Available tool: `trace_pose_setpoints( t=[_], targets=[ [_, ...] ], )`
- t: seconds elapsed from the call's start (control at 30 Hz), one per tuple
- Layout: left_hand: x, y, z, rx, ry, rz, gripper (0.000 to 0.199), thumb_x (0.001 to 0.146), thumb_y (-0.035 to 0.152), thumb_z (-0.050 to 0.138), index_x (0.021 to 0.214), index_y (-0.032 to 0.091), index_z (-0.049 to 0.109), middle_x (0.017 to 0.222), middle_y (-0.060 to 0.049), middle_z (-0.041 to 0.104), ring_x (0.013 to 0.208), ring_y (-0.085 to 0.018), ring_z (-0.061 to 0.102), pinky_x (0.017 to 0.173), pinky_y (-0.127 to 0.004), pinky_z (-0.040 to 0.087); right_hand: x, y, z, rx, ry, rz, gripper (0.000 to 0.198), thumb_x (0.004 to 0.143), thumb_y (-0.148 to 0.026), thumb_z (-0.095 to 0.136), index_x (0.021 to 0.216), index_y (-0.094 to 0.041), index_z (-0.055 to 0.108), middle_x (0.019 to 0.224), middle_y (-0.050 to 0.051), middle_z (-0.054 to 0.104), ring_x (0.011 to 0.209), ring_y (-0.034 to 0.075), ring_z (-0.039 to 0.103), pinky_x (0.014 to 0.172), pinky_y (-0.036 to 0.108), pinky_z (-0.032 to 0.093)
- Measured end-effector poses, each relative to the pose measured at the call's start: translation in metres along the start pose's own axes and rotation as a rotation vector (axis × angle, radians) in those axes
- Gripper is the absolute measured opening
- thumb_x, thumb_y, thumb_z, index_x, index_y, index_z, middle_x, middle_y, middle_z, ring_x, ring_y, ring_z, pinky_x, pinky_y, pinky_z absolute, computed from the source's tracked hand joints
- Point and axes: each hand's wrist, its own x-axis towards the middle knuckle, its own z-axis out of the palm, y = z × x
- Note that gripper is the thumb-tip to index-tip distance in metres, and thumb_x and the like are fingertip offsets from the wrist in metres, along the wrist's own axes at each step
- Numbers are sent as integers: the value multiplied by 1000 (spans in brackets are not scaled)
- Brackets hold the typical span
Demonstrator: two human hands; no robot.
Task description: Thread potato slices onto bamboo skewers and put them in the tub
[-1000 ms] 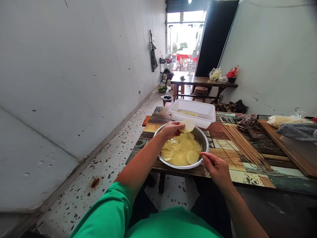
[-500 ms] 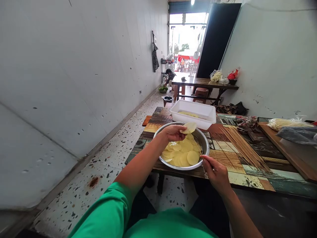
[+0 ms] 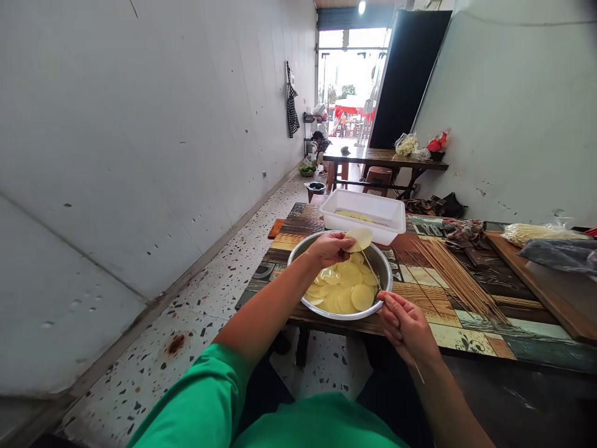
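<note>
My left hand [image 3: 330, 249] pinches a thin, pale yellow potato slice [image 3: 360, 239] above the far side of a metal bowl [image 3: 345, 315]. In the bowl lie many more wet, round slices [image 3: 344, 287]. A thin wooden skewer [image 3: 372, 269] runs from the slice down to my right hand [image 3: 403, 320], whose fingers are closed on it near the bowl's right rim. The skewer's other end sticks out below that hand. Its upper tip meets the slice; whether it has pierced through I cannot tell.
A white plastic tub [image 3: 364, 214] holding some slices stands behind the bowl. Loose skewers [image 3: 459, 280] lie to the right on the patterned table [image 3: 448, 336]. Further right are a wooden board [image 3: 536, 280] and bagged food [image 3: 541, 233]. A person [image 3: 321, 143] crouches far back by the wall.
My right hand has turned and shifted slightly on the skewer, so its lower end now shows below the hand. The left hand keeps the slice nearly in place.
</note>
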Motion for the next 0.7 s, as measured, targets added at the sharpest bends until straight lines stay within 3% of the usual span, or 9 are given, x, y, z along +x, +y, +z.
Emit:
trace_pose_setpoints(
  t=[0.17,0.33,0.53,0.6,0.7],
  targets=[
    [-3,-1,2,132,-21,78,28,66,16,85,70,11,58,59,1,58,47,-5,50,49,-19,39,-2,7,-4,-324,177,-190,42,72,-52,79,87,-14,72,54,-2,51,48,7,41,40,18,27],
    [-6,-1,4,261,39,191,24,71,14,81,68,11,58,58,2,57,48,-4,50,50,-19,38,-7,-5,-2,-7,10,33,40,68,-49,83,89,-16,72,45,-10,36,34,2,21,32,16,16],
    [-6,1,5,156,-66,135,34,62,21,88,70,11,57,61,1,60,49,-6,53,50,-20,39,-1,-15,-8,270,-141,159,26,67,-34,83,84,-17,72,46,-13,25,37,1,7,28,14,10],
    [-5,1,5,149,-71,120,35,61,22,89,70,11,57,61,0,60,48,-6,53,49,-20,39,0,-13,-9,218,-122,127,28,68,-38,82,84,-17,72,46,-13,26,36,1,8,28,15,10],
    [-6,0,6,194,-38,147,34,63,21,88,68,11,56,59,0,59,49,-6,53,50,-20,39,-1,-6,-9,-85,47,-56,35,71,-48,79,87,-17,73,45,-9,35,37,4,22,33,18,17]
  ],
)
